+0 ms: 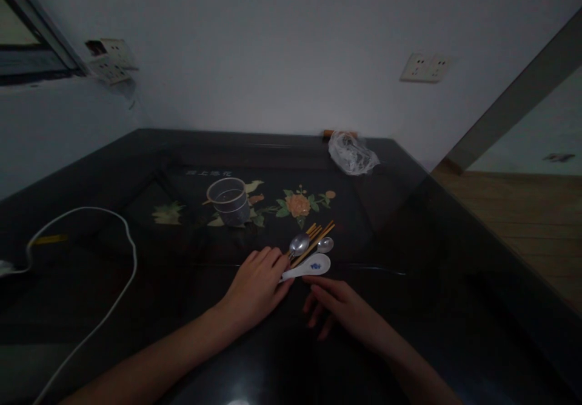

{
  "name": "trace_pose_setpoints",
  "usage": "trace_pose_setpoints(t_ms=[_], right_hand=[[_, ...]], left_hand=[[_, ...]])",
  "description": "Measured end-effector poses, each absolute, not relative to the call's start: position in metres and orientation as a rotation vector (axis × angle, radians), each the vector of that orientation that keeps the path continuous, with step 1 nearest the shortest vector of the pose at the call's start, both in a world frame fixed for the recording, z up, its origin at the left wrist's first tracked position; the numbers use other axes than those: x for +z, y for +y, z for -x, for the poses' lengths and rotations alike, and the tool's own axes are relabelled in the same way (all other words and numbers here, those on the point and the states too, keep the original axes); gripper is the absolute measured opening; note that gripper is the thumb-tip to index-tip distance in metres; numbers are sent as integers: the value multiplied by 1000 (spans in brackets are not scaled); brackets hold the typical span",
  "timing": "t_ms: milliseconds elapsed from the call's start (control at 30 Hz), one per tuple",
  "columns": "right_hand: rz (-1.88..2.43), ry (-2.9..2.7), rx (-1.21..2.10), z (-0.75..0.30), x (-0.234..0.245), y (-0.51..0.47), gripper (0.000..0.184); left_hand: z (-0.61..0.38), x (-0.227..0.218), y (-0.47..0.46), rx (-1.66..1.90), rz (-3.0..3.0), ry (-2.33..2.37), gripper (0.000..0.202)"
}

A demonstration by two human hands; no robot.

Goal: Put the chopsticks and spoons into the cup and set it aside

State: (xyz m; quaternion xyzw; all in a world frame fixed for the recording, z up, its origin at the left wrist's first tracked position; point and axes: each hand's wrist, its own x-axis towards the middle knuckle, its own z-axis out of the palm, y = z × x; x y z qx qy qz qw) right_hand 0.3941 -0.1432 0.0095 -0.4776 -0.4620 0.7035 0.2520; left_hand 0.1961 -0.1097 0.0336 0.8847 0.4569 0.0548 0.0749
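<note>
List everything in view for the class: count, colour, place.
Table: 1, black, flower-printed, centre.
Chopsticks: several, yellowish, mid-table.
Blue-marked spoon: 1, white, nearside of chopsticks.
Large spoon: 1, silvery, over chopsticks.
Small spoon: 1, silvery, right of large spoon.
Cup: 1, clear, table's left half.
Bag: 1, clear, table's far edge.
Brown item: 1, behind bag, unclear.
Cable: 1, white, left.
Sockets: several, white, on walls.
Frame: 1, dark, upper left.
Floor: 1, brown, right.
Left hand: 1, over chopstick ends.
Right hand: 1, below blue-marked spoon.

L hand [260, 281] palm down, curled; R hand [342, 305] nr. it, index extd., rest loosely bent.
</note>
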Motion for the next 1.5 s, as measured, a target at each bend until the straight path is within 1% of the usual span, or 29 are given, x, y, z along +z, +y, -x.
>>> trace_pose_setpoints(t_ms=[133,300,433,500,567,633,700,767,867,933,1000,1067,1167,1233,1300,1500], right_hand=[[1312,-1370,1931,-398,11,-142,49],[1354,-1508,1813,-403,16,-139,50],[1363,-1551,1736,-405,21,-138,48],[1340,-1550,1727,-404,26,-137,47],[1301,-1551,1715,-401,33,-135,44],[1240,-1570,1671,-396,42,-129,38],[1161,-1613,1583,-387,53,-118,31],[1086,-1677,1471,-373,60,-99,25],[1058,-1755,1281,-344,61,-59,22],[1151,-1815,1132,-323,54,-30,28],[1187,-1825,1088,-303,44,-2,39],[1224,-1827,1069,-285,34,19,48],[1244,-1850,1070,-266,22,36,63],[1245,-1866,1065,-257,16,40,69],[1253,-1873,1047,-251,12,40,71],[1312,-1870,980,-243,7,36,66]], left_hand=[[-197,36,-114,145,-2655,1350,16],[-199,38,-123,143,-2679,1305,17],[-198,39,-124,229,-2663,1284,13],[-194,42,-118,336,-2632,1261,12],[-185,49,-108,576,-2567,1249,13],[-171,61,-94,976,-2403,1261,10],[-153,74,-78,1424,-2052,1283,8],[-131,84,-62,1737,-1575,1204,9],[-99,80,-40,2041,-1077,1141,7],[-85,66,-31,2022,-984,1217,12],[-78,47,-27,1783,-861,1345,19],[-79,31,-26,1665,-854,1366,26],[-86,20,-27,1537,-890,1326,35],[-90,19,-29,1470,-911,1289,40],[-92,20,-29,1424,-918,1266,42],[-97,18,-31,1383,-916,1248,45]])
